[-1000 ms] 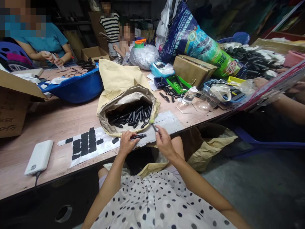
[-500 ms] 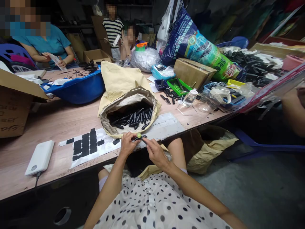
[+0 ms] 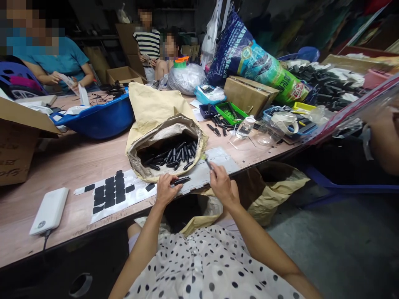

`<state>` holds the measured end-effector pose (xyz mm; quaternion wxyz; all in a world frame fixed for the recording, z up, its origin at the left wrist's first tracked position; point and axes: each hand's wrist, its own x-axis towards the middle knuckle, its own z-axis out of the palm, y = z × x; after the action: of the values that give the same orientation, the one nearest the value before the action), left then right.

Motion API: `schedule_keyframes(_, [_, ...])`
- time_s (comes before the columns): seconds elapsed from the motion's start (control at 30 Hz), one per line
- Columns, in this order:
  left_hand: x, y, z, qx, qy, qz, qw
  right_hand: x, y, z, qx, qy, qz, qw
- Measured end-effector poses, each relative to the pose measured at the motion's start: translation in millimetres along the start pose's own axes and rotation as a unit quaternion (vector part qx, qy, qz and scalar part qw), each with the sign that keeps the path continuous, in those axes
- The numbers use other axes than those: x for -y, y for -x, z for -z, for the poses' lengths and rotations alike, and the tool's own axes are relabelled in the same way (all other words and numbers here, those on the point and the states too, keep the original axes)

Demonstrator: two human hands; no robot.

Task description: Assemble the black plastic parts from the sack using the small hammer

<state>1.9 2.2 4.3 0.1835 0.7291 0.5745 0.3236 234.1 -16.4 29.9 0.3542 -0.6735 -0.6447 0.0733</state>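
At the table's front edge, my left hand (image 3: 166, 190) is closed on a slim black pen-shaped part (image 3: 182, 180) that points right. To its right, my right hand (image 3: 222, 185) grips a thin dark stick (image 3: 208, 163) with a yellow-green tip, held apart from the part. Behind both hands lies a tan woven sack (image 3: 158, 99), its mouth open toward me, with many similar black parts (image 3: 183, 153) inside. A grey board (image 3: 222, 158) lies beneath the hands, and a white sheet (image 3: 132, 202) with black rounded stickers (image 3: 109, 191) is to the left.
Left stand a white power bank (image 3: 50, 211) with cable, a cardboard box (image 3: 18, 145) and a blue basin (image 3: 102, 120). Right are a green tray (image 3: 232, 118), a small bottle (image 3: 245, 128) and a clear jar (image 3: 271, 132). Another open sack (image 3: 199, 220) is below the edge. People are nearby.
My right hand has moved right and away from my left, taking the green-tipped stick off the black part. The left hand stays nearly in place, still holding the part.
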Motion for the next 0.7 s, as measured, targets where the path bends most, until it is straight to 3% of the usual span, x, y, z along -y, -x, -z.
schedule_keyframes(0.13, [1, -1, -3, -0.011, -0.018, -0.006, 1.0, -31, -49, 6, 0.013, 0.153, -0.136, 0.979])
schedule_keyframes(0.2, [1, -1, -3, -0.012, -0.023, -0.014, 1.0, -42, -66, 2, 0.029, 0.197, -0.164, 0.966])
schedule_keyframes(0.33, [-2, 8, 0, -0.015, -0.034, -0.06, 0.997, -51, -75, -12, 0.006, 0.244, -0.132, 0.961])
schedule_keyframes(0.57, [-27, 55, -4, -0.002, -0.082, -0.166, 0.983, -49, -68, -21, -0.008, 0.272, -0.11, 0.956])
schedule_keyframes(0.63, [-32, 48, 1, -0.009, -0.072, -0.152, 0.986, -47, -68, -19, -0.004, 0.273, -0.111, 0.956])
schedule_keyframes(0.7, [-32, 27, 13, -0.037, -0.069, -0.079, 0.994, -45, -69, -17, 0.006, 0.272, -0.118, 0.955])
